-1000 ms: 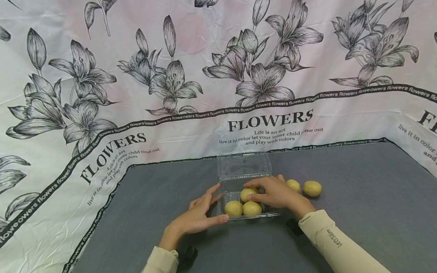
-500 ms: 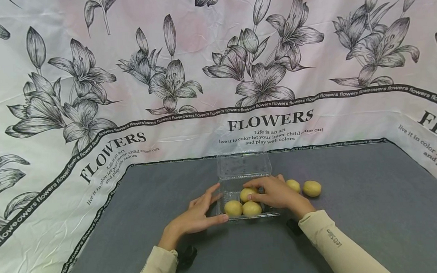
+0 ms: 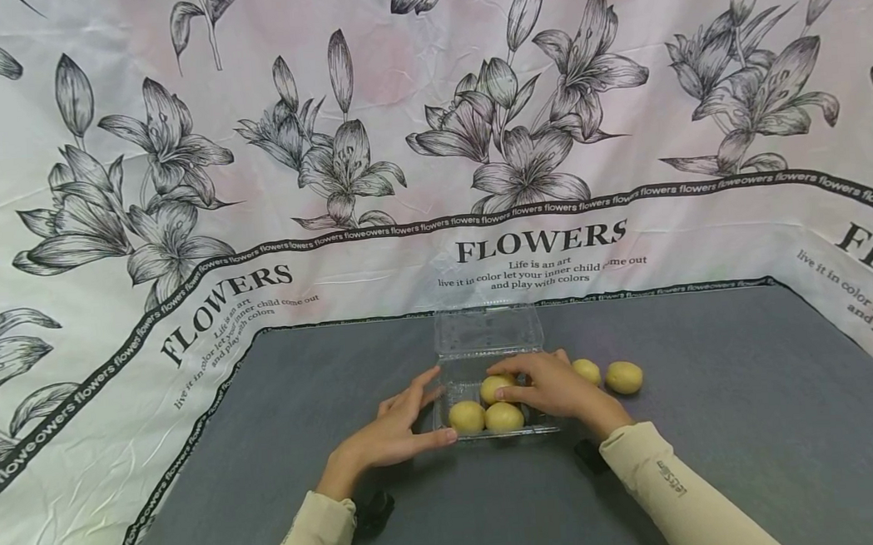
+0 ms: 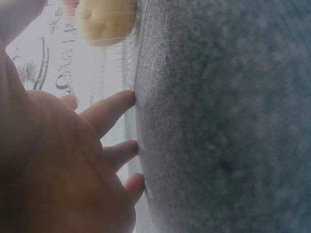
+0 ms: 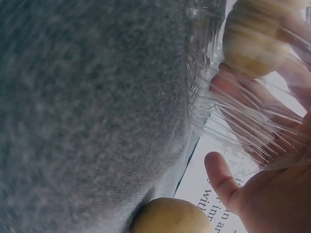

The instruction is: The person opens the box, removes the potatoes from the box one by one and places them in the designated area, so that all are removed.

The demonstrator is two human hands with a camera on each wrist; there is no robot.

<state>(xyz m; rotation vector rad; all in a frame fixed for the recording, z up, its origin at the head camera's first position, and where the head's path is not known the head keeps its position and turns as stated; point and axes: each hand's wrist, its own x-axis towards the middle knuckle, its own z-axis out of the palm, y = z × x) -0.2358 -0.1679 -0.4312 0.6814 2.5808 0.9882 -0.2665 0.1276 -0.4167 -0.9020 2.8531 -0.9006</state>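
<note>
A clear plastic clamshell box point(image 3: 460, 392) stands on the table with its lid point(image 3: 488, 332) tipped back. Two yellow potatoes, a left one point(image 3: 466, 417) and a right one point(image 3: 504, 417), lie along its front side. Behind them, my right hand point(image 3: 552, 386) reaches into the box and holds another potato point(image 3: 493, 387) between thumb and fingers. The little finger stays outside the box wall in the right wrist view. My left hand point(image 3: 394, 429) spreads around the box's left side, thumb by the front edge; its fingertips touch down beside the wall in the left wrist view.
Right of the box lie two more potatoes, one point(image 3: 586, 370) partly behind my right hand and one point(image 3: 625, 378) farther out. A grey cloth point(image 3: 751, 387) covers the table. A flower-printed curtain point(image 3: 377, 276) hangs along the back and sides.
</note>
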